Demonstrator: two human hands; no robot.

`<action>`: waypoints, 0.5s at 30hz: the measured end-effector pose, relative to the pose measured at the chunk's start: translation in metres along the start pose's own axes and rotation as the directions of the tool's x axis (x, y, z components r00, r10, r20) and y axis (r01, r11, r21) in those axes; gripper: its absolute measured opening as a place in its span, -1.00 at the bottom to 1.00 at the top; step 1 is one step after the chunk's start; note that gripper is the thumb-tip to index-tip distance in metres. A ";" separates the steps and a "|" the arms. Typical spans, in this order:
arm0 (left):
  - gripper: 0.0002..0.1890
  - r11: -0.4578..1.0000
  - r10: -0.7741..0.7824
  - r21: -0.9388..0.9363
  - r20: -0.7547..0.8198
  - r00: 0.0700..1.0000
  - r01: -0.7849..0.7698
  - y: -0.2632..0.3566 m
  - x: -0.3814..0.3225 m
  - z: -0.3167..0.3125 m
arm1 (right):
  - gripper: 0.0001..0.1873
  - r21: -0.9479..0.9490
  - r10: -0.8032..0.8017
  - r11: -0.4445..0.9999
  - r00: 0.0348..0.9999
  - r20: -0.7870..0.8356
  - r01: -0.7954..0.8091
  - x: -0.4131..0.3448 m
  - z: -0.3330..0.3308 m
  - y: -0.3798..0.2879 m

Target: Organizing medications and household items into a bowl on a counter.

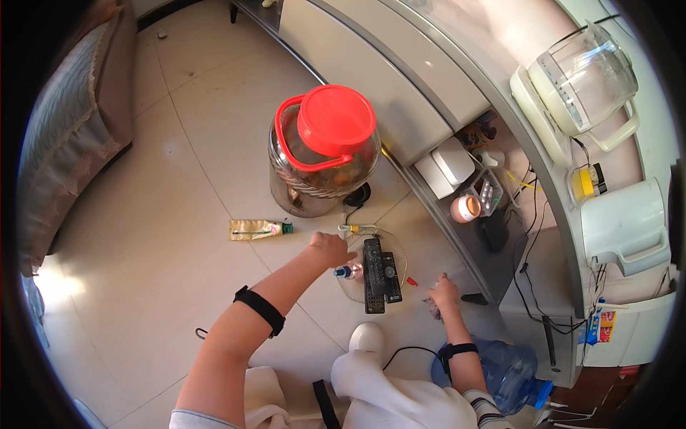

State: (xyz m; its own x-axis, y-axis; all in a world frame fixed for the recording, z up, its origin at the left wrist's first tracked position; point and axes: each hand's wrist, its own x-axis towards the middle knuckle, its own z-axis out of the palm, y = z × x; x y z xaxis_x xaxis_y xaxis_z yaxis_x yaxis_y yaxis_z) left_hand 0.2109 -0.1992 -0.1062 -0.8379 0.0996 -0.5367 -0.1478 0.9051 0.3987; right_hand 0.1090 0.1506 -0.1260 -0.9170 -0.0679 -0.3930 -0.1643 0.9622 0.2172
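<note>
My left hand [328, 250] is over the left rim of a clear, ribbed tray [399, 244] on the tiled floor. Its fingers point down beside a small clear pink bottle [351, 271] with a dark blue cap; whether they grip anything is hidden. Two black remote controls [374, 276] [392, 276] overlap in the tray, with a coiled white cable [358, 228] at its far edge. To the right, my right hand [445, 292] is low over the floor, a crumpled grey cloth [432, 308] bunched under its fingers. A red scrap [411, 281] lies between tray and hand.
Beyond the tray stands a large glass jar [321, 185] with a red lid. A gold tube [257, 229] lies to its left. On the right, a cabinet [370, 69] has an open shelf with boxes; a glass kettle [584, 80] stands on top. A blue water bottle [496, 370] lies near my right arm.
</note>
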 end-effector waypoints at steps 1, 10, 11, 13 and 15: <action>-0.36 1.000 0.002 -0.001 0.002 1.000 -0.002 -0.005 0.001 0.000 | -0.54 -0.047 0.127 0.991 0.992 -0.011 -0.128 0.004 0.004 0.009; -0.43 0.988 -0.150 0.024 -0.102 0.984 0.153 -0.047 0.003 0.016 | -0.57 -0.119 0.088 0.990 0.993 0.083 -0.078 0.009 0.043 0.038; -0.43 0.988 -0.152 0.022 -0.102 0.983 0.155 -0.049 0.004 0.018 | -0.57 -0.121 0.085 0.990 0.993 0.083 -0.075 0.013 0.039 0.036; -0.45 0.987 -0.153 0.032 -0.090 0.984 0.157 -0.054 0.003 0.020 | -0.61 0.073 -0.073 0.995 0.997 -0.027 0.075 0.016 0.008 0.020; -0.47 0.984 -0.169 0.039 -0.093 0.981 0.173 -0.057 0.002 0.023 | -0.67 0.302 -0.245 0.900 0.938 -0.246 0.314 0.005 -0.033 -0.008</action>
State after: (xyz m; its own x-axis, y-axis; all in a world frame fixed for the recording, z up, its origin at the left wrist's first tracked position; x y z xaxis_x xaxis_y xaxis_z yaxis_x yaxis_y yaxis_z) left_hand 0.2298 -0.2416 -0.1472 -0.8460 -0.0937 -0.5249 -0.2702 0.9240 0.2705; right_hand 0.0935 0.1336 -0.1003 -0.9092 -0.3640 -0.2022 -0.3262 0.9244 -0.1976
